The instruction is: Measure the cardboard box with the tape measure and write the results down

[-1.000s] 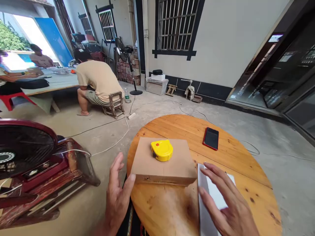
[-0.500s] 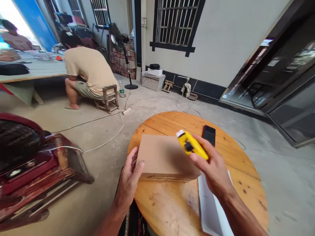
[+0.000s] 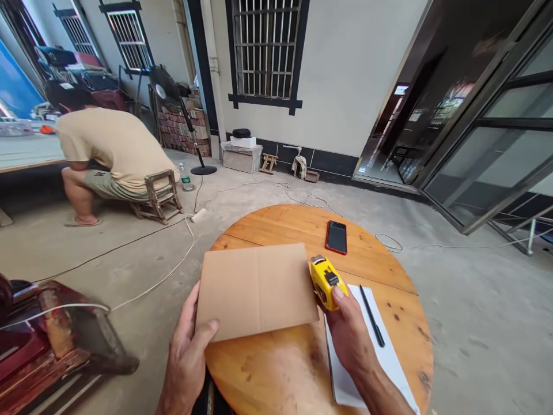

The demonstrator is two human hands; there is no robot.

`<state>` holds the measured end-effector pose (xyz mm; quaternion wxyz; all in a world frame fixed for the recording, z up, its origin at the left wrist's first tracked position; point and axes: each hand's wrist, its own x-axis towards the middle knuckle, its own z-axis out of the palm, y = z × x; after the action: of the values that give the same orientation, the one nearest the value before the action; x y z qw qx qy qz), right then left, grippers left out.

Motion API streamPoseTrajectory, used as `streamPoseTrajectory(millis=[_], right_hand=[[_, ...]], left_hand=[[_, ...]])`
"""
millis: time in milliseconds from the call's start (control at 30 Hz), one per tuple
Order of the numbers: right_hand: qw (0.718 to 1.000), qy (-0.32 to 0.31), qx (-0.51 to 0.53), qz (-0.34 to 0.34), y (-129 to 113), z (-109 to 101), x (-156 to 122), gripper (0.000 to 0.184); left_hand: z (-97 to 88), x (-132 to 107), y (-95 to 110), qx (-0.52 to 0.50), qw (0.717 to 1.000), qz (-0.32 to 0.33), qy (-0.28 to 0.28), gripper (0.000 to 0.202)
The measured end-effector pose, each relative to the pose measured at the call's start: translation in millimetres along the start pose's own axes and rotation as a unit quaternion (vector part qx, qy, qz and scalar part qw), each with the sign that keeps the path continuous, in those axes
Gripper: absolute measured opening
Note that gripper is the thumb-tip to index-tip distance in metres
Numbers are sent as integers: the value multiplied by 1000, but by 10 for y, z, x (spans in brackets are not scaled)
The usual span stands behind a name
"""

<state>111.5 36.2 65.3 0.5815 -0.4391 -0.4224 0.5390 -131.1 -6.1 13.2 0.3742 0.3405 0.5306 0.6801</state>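
Observation:
A brown cardboard box [image 3: 259, 291], with a faint crease down its face, is in front of me over the round wooden table [image 3: 276, 369]. My left hand [image 3: 190, 346] grips its lower left edge, thumb on the face and fingers behind. In my right hand [image 3: 345, 323] is a yellow tape measure [image 3: 328, 281] with a black button, close beside the box's right edge. No blade is visibly drawn out. Below my right wrist lies a white notebook [image 3: 349, 374] with a black pen [image 3: 372, 316] on it.
A phone [image 3: 336, 237] in a red case lies toward the table's far side. At left, a person [image 3: 112, 144] sits bent over on a small wooden chair [image 3: 162, 196]. A standing fan [image 3: 184, 115], cables [image 3: 173, 268] and a dark red wooden seat [image 3: 64, 340] are around.
The box has tilted and turned, now showing its creased face. My right hand has lowered the tape measure from above the box to its right side. The view has swung right.

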Motion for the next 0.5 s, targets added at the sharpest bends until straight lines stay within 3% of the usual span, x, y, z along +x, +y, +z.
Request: streamPoseTrajectory(millis=[100, 233, 500], right_hand=[[1000, -10, 12, -19, 70, -129, -121, 53], [997, -18, 76, 8, 206, -280, -384, 50], [987, 38, 150, 51, 372, -322, -900, 48]], left_hand=[[-68, -74, -42, -41, 999, -1, -4, 66], [-138, -189, -157, -63, 997, -27, 37, 59], [-197, -328, -142, -47, 995, -20, 91, 51]])
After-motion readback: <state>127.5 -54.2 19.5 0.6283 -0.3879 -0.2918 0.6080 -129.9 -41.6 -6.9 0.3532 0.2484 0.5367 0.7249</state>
